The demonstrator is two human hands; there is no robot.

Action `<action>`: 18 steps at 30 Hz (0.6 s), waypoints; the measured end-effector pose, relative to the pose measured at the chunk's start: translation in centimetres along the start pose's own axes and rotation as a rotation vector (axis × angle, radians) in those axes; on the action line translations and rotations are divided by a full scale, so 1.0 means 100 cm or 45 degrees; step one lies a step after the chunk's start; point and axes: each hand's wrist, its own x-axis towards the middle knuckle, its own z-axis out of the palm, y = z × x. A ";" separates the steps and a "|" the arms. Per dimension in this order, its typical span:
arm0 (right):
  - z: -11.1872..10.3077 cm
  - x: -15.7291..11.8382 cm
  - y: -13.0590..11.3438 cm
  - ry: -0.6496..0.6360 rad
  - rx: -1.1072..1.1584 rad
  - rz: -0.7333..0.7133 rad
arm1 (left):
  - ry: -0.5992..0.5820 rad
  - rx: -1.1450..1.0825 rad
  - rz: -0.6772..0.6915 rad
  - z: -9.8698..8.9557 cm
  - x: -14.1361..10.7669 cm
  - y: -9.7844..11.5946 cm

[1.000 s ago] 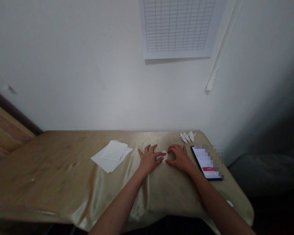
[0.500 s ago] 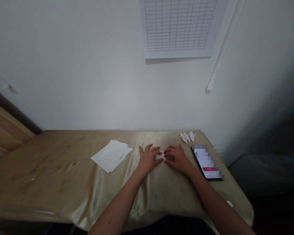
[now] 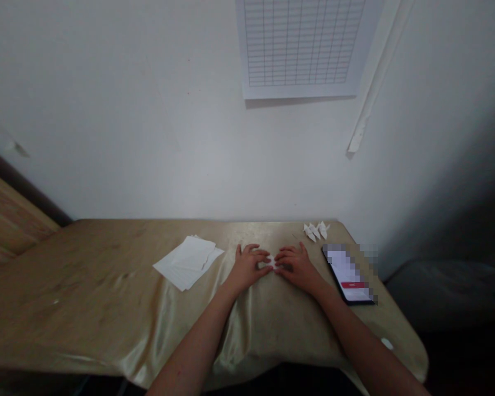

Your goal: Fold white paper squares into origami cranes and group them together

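Note:
Between my two hands is a small white piece of paper [image 3: 271,263], mostly covered by the fingers, low over the cloth-covered table. My left hand [image 3: 249,267] grips its left side, thumb below and fingertips above. On the other side my right hand [image 3: 295,265] pinches the paper's right edge in the same way. Any folds in the paper are too small to make out. Several small folded paper figures [image 3: 317,231] stand close together beyond my right hand. To the left of my left hand lies a stack of white paper sheets [image 3: 188,261].
A phone [image 3: 348,275] with a lit screen lies right of my right hand. The table's gold cloth [image 3: 107,286] is wrinkled near the front. Behind it rises a white wall with a gridded sheet [image 3: 301,49]. A small white scrap [image 3: 386,344] lies near the right corner.
My hands have drawn slightly closer together, and less of the small paper shows between them. The sheets, the paper figures and the phone have stayed in place.

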 end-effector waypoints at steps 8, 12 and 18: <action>0.011 0.005 0.004 0.054 0.041 0.068 | 0.044 0.019 -0.024 0.005 0.004 0.001; 0.017 0.008 0.006 0.083 0.059 0.172 | 0.064 0.006 -0.028 0.003 0.005 0.000; 0.023 0.010 0.012 0.130 -0.004 0.277 | 0.064 -0.003 -0.159 0.005 0.007 -0.001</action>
